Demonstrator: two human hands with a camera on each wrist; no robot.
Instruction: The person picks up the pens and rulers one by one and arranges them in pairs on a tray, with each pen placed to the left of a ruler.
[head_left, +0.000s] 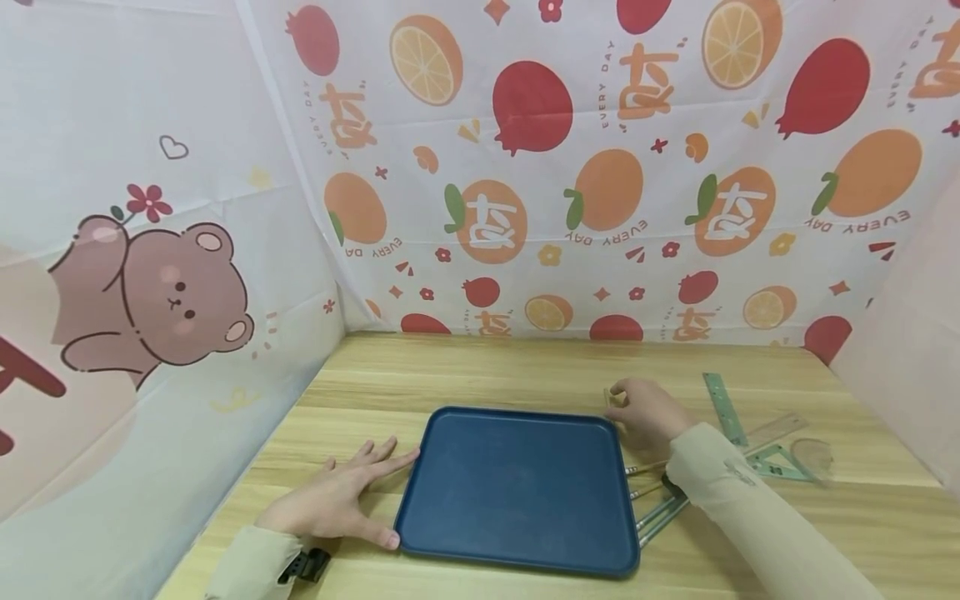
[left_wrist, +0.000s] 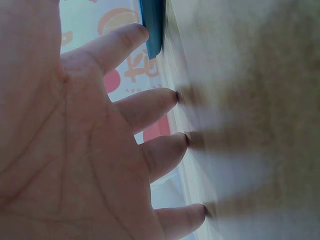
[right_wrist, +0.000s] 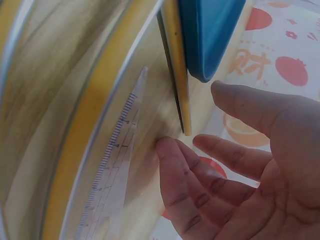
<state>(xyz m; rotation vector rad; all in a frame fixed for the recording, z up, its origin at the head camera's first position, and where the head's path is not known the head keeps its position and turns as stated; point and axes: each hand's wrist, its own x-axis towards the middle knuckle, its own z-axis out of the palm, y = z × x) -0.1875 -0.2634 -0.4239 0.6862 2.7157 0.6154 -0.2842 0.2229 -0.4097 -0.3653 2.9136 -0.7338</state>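
Observation:
A dark blue tray [head_left: 517, 492] lies flat on the wooden table. My left hand [head_left: 337, 496] is spread at its left side, thumb at the near corner and index finger at the rim; in the left wrist view the other fingertips [left_wrist: 182, 142] touch the tabletop. By the tray's far right corner is my right hand [head_left: 648, 410], its thumb and fingers apart around the tip of a thin wooden stick [right_wrist: 182, 90] beside the tray. Several paintbrushes [head_left: 656, 521] lie with their ferrules at the tray's right edge, their handles partly hidden under my right sleeve.
Right of my forearm lie a green ruler [head_left: 723, 408], a clear ruler [head_left: 780, 427], a green set square [head_left: 780, 462] and a clear protractor [head_left: 813, 457]. Printed cloth [head_left: 555, 275] walls in the table at the back and sides.

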